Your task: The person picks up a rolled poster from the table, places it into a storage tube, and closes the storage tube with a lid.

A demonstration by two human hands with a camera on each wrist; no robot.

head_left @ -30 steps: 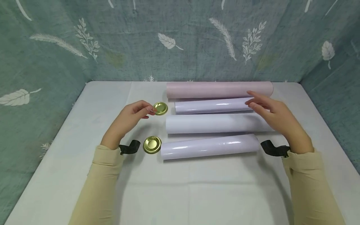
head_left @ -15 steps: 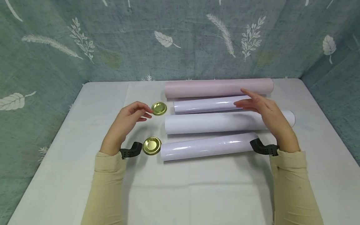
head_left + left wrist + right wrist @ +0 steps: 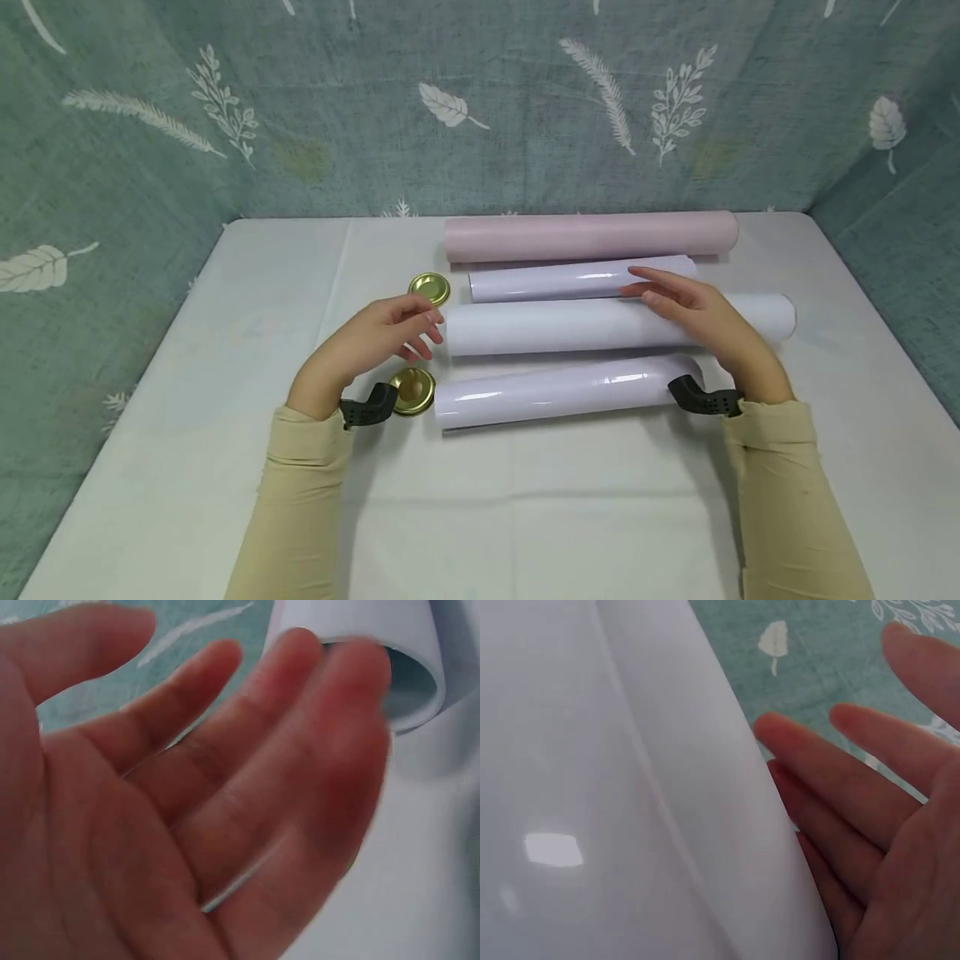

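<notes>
Left hand (image 3: 371, 339) beside and right hand (image 3: 708, 321) above the white roll (image 3: 555, 327), apart and relaxed, contact unclear; glossy rolls (image 3: 555, 283) (image 3: 555, 393) flank it, lids (image 3: 430, 287) (image 3: 414, 391) lie nearer the left edge of the worktop (image 3: 600, 517), pink roll (image 3: 585, 237) along its back edge

Cloth-walled booth (image 3: 517, 158), white table (image 3: 600, 517)

Head view: worn above, facing forward and down, at middle range; white table (image 3: 465, 508) across centre and bottom, leaf-printed cloth (image 3: 517, 154) across the top. Left wrist view: very close, facing past the left hand (image 3: 180, 795) toward a white roll (image 3: 375, 619) at upper right. Right wrist view: equally close, right hand (image 3: 896, 859) at right, pale roll (image 3: 570, 750) filling the left. Common to all three: cloth and rolls; to head and either wrist: one hand.
</notes>
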